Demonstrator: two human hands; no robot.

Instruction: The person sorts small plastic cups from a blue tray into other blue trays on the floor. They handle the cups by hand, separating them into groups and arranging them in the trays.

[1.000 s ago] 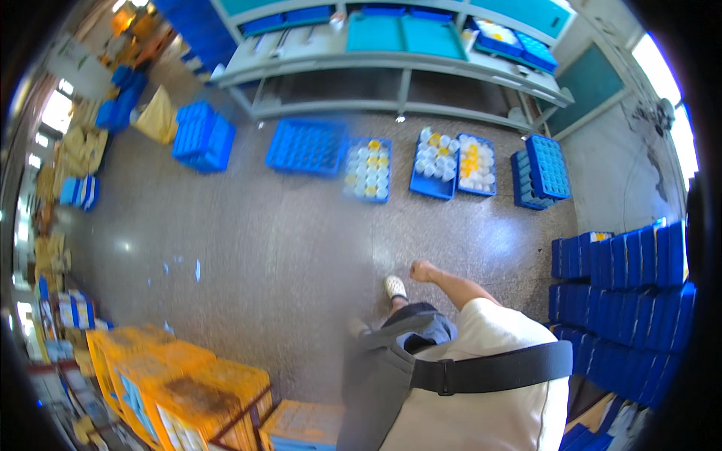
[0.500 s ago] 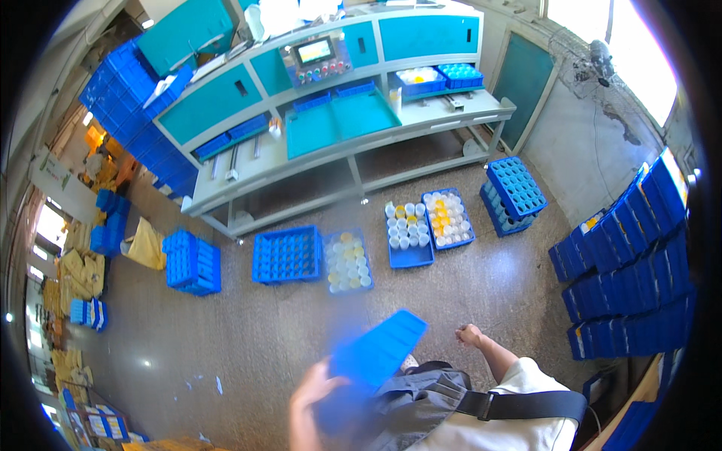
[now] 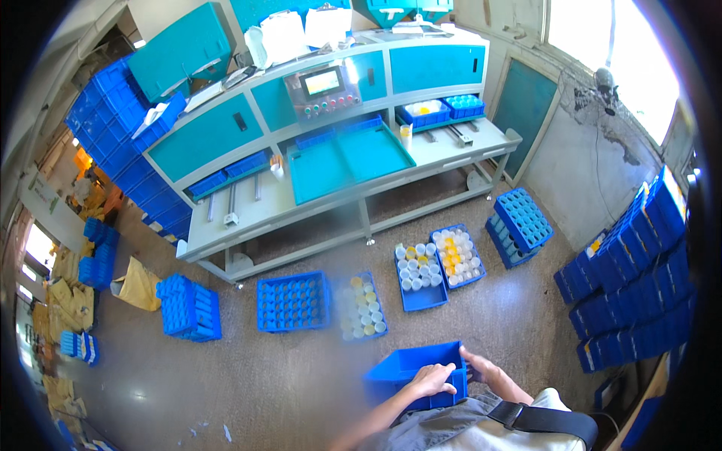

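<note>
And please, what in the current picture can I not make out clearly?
Head view:
Inside of the blue bin: partly hidden by the left hand.
Left forearm: cut off at the lower edge.
Contents of the leftmost floor cups: blurred by haze.
Wording on the control screen: too small.

The right hand [image 3: 483, 367] clasped the right end of a blue bin [image 3: 414, 360] before the person's waist, while the left hand [image 3: 435, 381] lay over the bin's near side. Beyond, on the floor [image 3: 263, 376], stood blue crates [image 3: 293, 302] and shallow trays [image 3: 423, 300] of white and yellow cups [image 3: 418, 270]. Behind these, a long table [image 3: 276, 198] carried teal trays [image 3: 323, 169], with a lit screen [image 3: 323, 82] above them.
</note>
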